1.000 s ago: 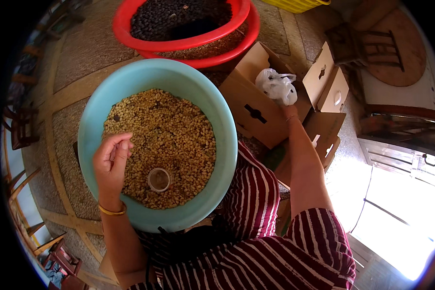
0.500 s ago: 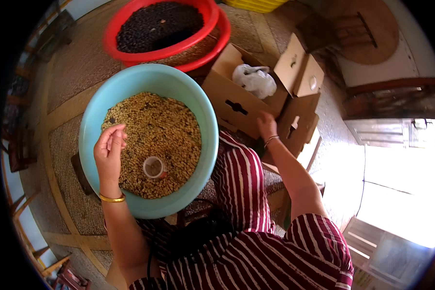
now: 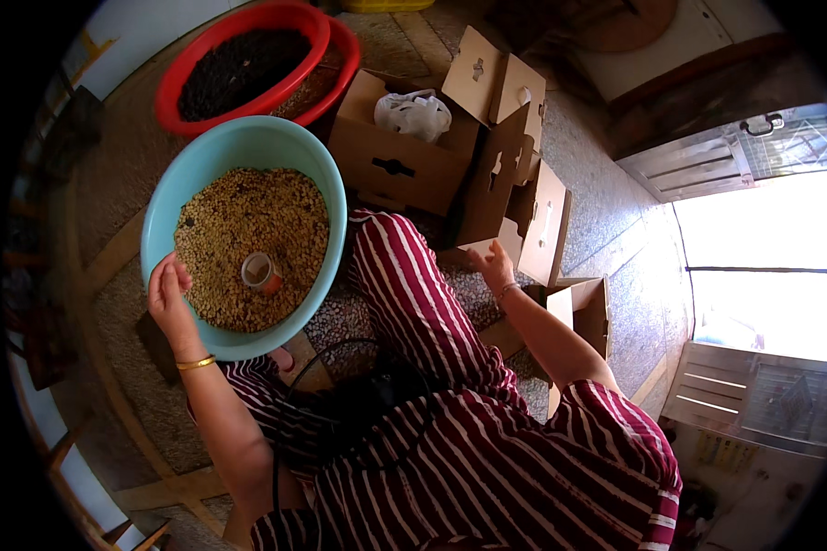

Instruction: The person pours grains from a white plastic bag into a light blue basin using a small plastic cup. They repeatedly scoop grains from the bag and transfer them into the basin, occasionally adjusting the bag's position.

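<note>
A light blue basin (image 3: 337, 197) holds a heap of pale tan beans (image 3: 248, 216) with a few dark ones among them. Partly sunk in the beans stands a small clear plastic cup (image 3: 258, 269). My left hand (image 3: 169, 298) is over the basin's left rim, its fingers curled and close together; whatever they hold, if anything, does not show. To the right, my right hand (image 3: 494, 266) reaches toward the cardboard boxes with its fingers apart and nothing in them. Its fingertips are close to the edge of a brown carton (image 3: 489, 197) with cut-out handles; I cannot tell whether they touch.
Behind the basin are red tubs (image 3: 326, 55), one filled with dark pieces (image 3: 239, 78). An open cardboard box (image 3: 404, 174) holds a white plastic bag (image 3: 413, 115). More open boxes (image 3: 544, 220) stand right of it. My knee (image 3: 400, 248) in striped trousers lies between basin and boxes.
The view has shifted, so the basin and boxes sit further left. My right hand has drawn back from the box with the bag, its fingers spread. My left hand is now nearer the basin's rim.
</note>
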`<state>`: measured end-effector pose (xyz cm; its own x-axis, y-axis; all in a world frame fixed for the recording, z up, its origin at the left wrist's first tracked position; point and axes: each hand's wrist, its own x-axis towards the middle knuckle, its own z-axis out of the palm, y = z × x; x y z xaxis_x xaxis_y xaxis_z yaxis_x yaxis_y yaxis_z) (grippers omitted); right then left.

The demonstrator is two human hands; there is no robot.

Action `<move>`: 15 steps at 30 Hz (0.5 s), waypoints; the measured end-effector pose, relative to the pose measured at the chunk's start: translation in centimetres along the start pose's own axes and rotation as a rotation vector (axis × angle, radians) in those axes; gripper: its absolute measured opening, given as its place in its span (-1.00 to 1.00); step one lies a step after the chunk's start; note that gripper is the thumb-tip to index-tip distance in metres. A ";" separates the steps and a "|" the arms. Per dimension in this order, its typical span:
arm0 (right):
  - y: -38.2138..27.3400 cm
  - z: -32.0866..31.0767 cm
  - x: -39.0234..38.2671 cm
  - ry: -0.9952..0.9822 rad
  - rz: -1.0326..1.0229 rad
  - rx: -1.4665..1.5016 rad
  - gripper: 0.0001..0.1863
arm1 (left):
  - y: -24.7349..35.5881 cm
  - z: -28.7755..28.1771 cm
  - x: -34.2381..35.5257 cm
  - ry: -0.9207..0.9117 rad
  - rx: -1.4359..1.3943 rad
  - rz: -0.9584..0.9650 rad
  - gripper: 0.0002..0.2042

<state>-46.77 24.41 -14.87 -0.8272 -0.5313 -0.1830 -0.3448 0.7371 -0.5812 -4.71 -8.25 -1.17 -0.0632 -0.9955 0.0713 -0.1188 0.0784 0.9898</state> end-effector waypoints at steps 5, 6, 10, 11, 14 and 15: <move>-2.2 -0.2 3.6 0.147 -0.166 0.197 -0.42 | -1.2 -2.8 -1.6 0.066 -0.094 0.000 -0.78; -1.8 -0.3 4.5 0.171 -0.166 0.200 -0.44 | -1.2 -3.2 -2.2 0.067 -0.117 -0.006 -0.78; -0.9 -1.5 4.3 0.135 -0.115 0.202 -0.55 | -1.1 -4.8 -4.5 0.122 -0.221 -0.054 -0.79; -0.2 -2.3 3.9 0.141 -0.136 0.188 -0.56 | -1.2 -4.9 -4.8 0.135 -0.236 -0.069 -0.79; 0.5 -5.6 1.7 -0.007 -0.040 0.008 -0.60 | -1.1 -5.6 -5.9 0.179 -0.271 -0.113 -0.78; 1.9 -6.4 0.9 -0.014 -0.061 -0.001 -0.59 | -1.1 -5.5 -6.0 0.177 -0.282 -0.118 -0.78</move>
<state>-51.03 28.02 -11.06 -0.7985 -0.5807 -0.1587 -0.3946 0.7039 -0.5906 1.26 -2.62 -2.01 0.1108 -0.9926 -0.0498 0.1644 -0.0311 0.9859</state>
